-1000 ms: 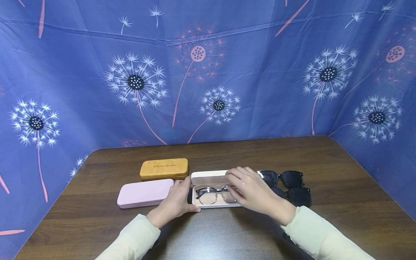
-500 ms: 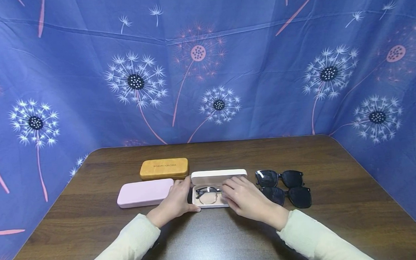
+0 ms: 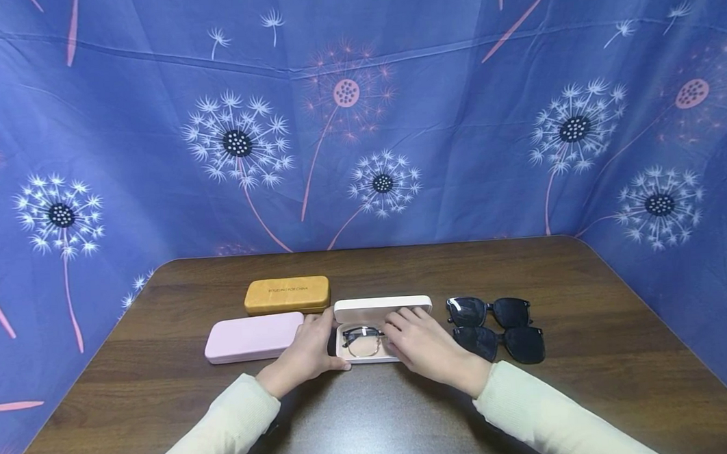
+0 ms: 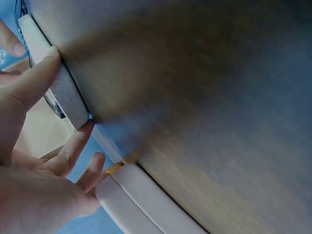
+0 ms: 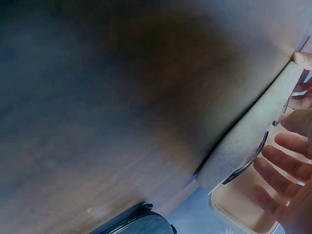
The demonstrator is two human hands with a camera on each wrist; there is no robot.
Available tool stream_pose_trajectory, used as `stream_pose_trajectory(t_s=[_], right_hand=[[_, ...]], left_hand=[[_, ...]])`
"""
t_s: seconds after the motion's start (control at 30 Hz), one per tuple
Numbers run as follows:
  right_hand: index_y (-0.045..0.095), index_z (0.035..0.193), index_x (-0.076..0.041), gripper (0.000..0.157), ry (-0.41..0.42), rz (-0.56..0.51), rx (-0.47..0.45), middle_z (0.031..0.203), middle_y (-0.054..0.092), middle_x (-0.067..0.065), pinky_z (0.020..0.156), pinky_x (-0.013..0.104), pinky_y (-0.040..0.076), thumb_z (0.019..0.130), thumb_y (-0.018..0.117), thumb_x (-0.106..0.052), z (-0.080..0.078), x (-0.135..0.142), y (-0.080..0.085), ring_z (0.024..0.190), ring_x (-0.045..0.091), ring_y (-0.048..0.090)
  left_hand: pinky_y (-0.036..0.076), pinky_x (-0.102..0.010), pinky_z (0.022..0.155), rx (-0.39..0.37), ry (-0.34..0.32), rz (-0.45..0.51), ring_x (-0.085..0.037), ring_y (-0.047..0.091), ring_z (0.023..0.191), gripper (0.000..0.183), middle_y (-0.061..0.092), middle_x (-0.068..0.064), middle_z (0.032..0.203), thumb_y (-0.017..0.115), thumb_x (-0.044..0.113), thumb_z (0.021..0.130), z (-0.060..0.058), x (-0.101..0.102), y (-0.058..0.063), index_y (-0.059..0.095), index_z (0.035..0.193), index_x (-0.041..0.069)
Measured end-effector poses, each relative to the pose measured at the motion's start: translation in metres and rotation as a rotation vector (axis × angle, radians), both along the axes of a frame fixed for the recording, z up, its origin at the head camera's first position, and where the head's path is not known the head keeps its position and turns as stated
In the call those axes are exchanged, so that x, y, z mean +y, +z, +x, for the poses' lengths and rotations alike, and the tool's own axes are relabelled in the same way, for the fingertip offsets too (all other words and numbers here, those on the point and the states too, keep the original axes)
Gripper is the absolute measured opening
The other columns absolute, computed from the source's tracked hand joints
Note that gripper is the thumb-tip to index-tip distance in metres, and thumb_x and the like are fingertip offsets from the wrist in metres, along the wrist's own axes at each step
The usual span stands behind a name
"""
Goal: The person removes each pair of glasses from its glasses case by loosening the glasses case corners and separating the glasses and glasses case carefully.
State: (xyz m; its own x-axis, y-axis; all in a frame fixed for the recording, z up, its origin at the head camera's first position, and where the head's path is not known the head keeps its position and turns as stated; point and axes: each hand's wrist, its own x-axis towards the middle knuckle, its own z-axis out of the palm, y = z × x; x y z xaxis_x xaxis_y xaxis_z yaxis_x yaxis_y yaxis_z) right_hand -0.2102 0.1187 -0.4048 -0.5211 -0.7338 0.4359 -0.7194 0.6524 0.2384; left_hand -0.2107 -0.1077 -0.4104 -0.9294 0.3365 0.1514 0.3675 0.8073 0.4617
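A white glasses case (image 3: 383, 309) stands with its lid up at the middle of the table. Eyeglasses (image 3: 363, 341) with a dark upper rim lie inside it. My left hand (image 3: 305, 350) holds the case's left end, thumb against the front wall (image 4: 73, 100) and a finger at the corner. My right hand (image 3: 428, 347) hovers over the right half of the case and hides the right lens. In the right wrist view, the fingers (image 5: 287, 163) are spread and only slightly bent, with the thumb close to the glasses' frame (image 5: 251, 165). Whether they touch is unclear.
A pink case (image 3: 252, 338) lies left of my left hand, its end near my fingers. Behind it sits a mustard-yellow case (image 3: 287, 295). Two pairs of dark sunglasses (image 3: 510, 312) lie at the right, one in front of the other. A blue patterned cloth (image 3: 358, 117) hangs behind the table.
My right hand has moved left and a little down, off the lid's right part and over the glasses' right lens. My left hand, the case and the glasses stay in place.
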Motion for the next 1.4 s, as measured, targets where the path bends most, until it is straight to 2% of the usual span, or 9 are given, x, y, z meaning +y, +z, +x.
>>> stream_pose_trajectory(t_s=[0.4, 0.87, 1.4], right_hand=[[0.064, 0.087, -0.015, 0.012, -0.054, 0.04, 0.008, 0.085, 0.059, -0.002, 0.061, 0.029, 0.04, 0.079, 0.066, -0.025, -0.003, -0.007, -0.005, 0.078, 0.016, 0.056], [0.065, 0.09, -0.013, 0.024, -0.104, 0.128, -0.015, 0.087, 0.057, -0.001, 0.06, 0.028, 0.041, 0.071, 0.073, -0.024, -0.003, -0.013, -0.001, 0.079, 0.016, 0.055], [0.06, 0.081, -0.015, 0.018, -0.122, 0.056, -0.012, 0.082, 0.058, -0.002, 0.061, 0.029, 0.04, 0.072, 0.071, -0.025, -0.001, -0.016, -0.001, 0.075, 0.017, 0.056]], left_hand=[[0.037, -0.05, 0.091, -0.01, 0.002, -0.015, -0.035, 0.048, 0.107, 0.088, 0.063, -0.009, 0.105, 0.088, 0.027, 0.052, 0.002, 0.0, 0.0, 0.042, 0.123, 0.002], [0.036, -0.051, 0.093, -0.017, 0.007, -0.014, -0.036, 0.049, 0.108, 0.088, 0.063, -0.008, 0.106, 0.088, 0.027, 0.052, 0.002, 0.0, 0.002, 0.042, 0.124, 0.003], [0.037, -0.051, 0.093, -0.019, 0.008, -0.021, -0.036, 0.049, 0.108, 0.086, 0.063, -0.009, 0.106, 0.088, 0.028, 0.052, 0.003, 0.0, 0.003, 0.043, 0.121, 0.004]])
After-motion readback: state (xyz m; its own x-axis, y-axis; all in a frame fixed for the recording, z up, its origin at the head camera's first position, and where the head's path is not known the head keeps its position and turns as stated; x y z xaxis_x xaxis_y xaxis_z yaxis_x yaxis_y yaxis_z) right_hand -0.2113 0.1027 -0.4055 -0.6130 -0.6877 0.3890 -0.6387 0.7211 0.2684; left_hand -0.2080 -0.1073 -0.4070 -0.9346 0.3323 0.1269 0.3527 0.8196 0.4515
